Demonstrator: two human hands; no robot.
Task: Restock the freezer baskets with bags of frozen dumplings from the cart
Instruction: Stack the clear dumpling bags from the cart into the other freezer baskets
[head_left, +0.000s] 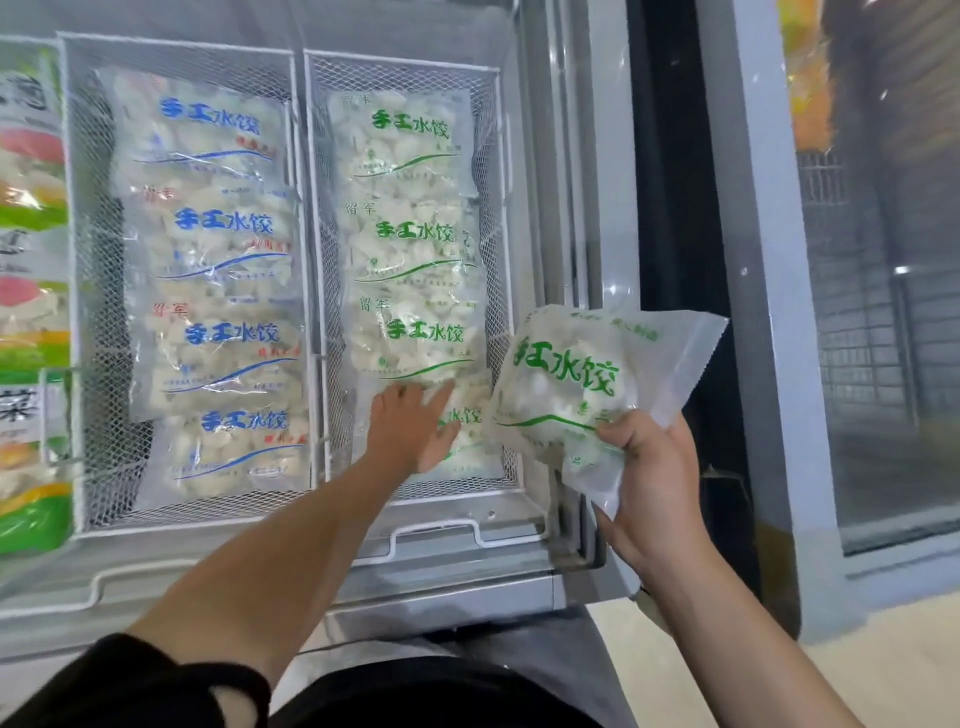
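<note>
Clearly handling as a lumpy, shifting load: green-printed bag of dumplings (582, 384), hanging at about four o'clock of the right-hand wire basket (498, 156), just outside its rim and over the freezer's edge. Probably weighing a fair bit for its size, judging by the sag of the film below the grip. Looking slick and frosted, so likely slipping under a loose pinch; gripping low across the filled body, not by the empty clear flap sticking out at two o'clock, seeming the safer hold. Hard frozen pieces inside likely rattling and cracking if dropped, so lowering flat rather than tossing.

Right hand (649, 467) curling fingers and thumb round the bag's lower corner, bunching the plastic. Left hand (410, 431) lying flat with fingers straight, pressing on the nearest green-printed bag in the basket (467, 441), at the six o'clock end of that row, holding nothing.

Lying shingled toward twelve o'clock, three more green-printed bags (410, 228), glossy and wrinkled, pale knobbly dumplings showing through. Sitting at nine o'clock, a second white mesh basket (88, 260) carrying blue-printed bags (218, 249) of the same soft, crinkled film. Running along the front, a white metal handle rail (436, 530).
</note>
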